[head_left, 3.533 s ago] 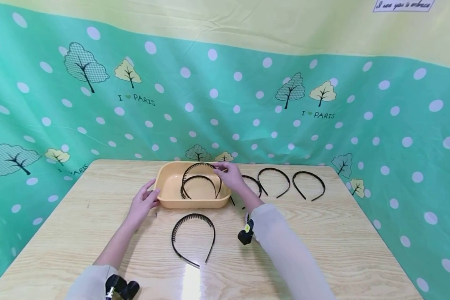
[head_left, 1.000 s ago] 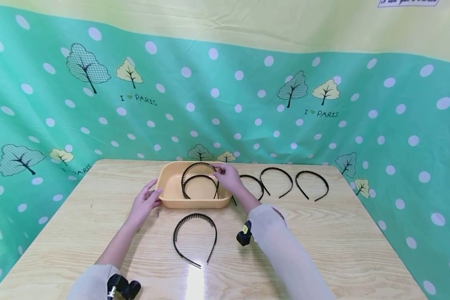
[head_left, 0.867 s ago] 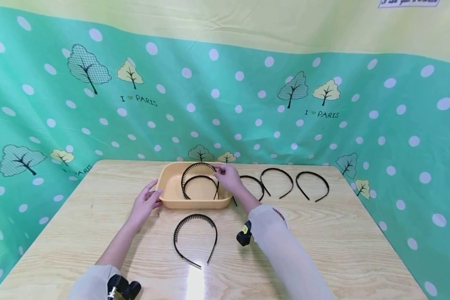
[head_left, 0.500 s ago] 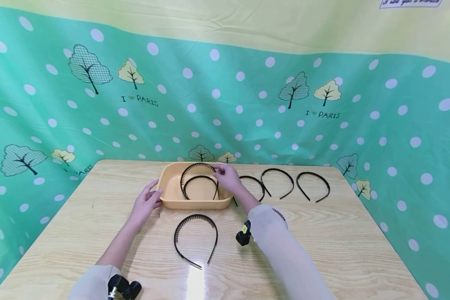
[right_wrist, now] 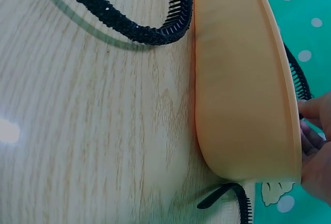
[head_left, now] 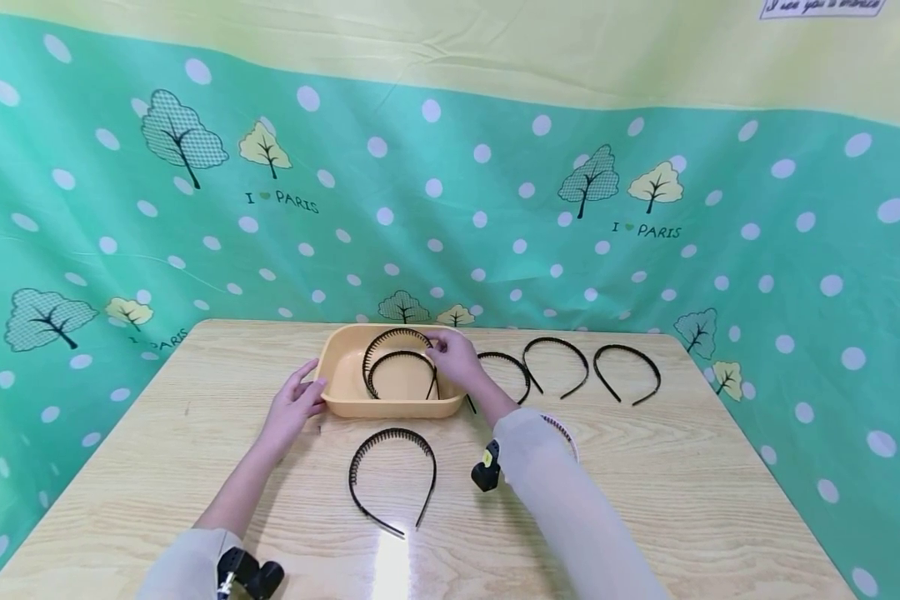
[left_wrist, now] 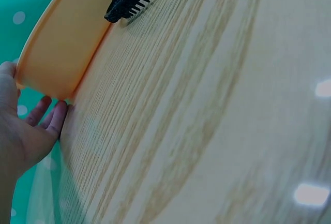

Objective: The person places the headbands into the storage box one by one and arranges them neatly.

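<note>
A yellow-orange plastic basin (head_left: 390, 409) stands at the back of the table. My left hand (head_left: 291, 412) holds its left end, thumb at the rim and fingers low by the corner, as the left wrist view shows. Over the basin's right end, my right hand (head_left: 457, 358) pinches a black toothed headband (head_left: 378, 337) by its right side. A smaller-looking black headband (head_left: 401, 353) shows inside the basin, behind the front wall. In the right wrist view, the pinched headband (right_wrist: 297, 71) shows beyond the rim; the fingertips are partly hidden. Another black toothed headband (head_left: 390, 432) lies in front of the basin.
Right of the basin lie black headbands: one partly behind my right wrist (head_left: 523, 379), one farther right (head_left: 555, 340), and one near the table's right edge (head_left: 626, 347). A pale headband (head_left: 562, 429) is mostly hidden by my right sleeve. A polka-dot cloth (head_left: 450, 208) hangs behind.
My right forearm has shifted slightly, uncovering the pale headband on its right side. The pinched headband has moved only a little. My left hand keeps its place on the basin.
</note>
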Motion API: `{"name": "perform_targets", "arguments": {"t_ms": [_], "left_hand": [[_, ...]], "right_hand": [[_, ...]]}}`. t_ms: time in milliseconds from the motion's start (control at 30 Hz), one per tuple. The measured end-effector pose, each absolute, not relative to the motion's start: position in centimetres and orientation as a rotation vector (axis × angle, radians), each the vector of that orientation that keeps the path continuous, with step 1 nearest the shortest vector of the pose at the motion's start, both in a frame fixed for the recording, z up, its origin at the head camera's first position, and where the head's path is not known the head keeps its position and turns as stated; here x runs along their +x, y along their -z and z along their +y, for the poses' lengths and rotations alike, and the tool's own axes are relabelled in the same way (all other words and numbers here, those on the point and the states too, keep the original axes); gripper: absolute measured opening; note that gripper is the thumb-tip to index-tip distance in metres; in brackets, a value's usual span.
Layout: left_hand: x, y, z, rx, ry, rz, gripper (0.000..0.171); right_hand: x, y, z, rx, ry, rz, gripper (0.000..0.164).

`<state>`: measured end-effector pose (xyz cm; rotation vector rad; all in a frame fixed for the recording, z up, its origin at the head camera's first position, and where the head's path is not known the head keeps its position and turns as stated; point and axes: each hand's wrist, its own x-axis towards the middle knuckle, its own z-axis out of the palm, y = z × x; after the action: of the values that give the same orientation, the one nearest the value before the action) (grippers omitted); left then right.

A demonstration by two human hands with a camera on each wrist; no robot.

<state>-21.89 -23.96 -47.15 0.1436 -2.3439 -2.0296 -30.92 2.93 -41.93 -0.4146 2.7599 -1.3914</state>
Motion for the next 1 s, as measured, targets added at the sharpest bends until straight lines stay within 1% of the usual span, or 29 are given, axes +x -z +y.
{"name": "perform_targets", "arguments": {"t_ms": [833, 1000], "left_hand": [[-21.73, 46.93, -23.77, 0.164, 2.01, -2.356, 0.061], [-21.67, 46.79, -23.76, 0.174, 2.004, -2.36, 0.061]], "right_hand": [[-30.75, 42.15, 2.74, -0.397, 1.349, 2.814, 0.033], [-30.71, 42.22, 2.71, -0.404, 1.329, 2.845, 0.03]]}}
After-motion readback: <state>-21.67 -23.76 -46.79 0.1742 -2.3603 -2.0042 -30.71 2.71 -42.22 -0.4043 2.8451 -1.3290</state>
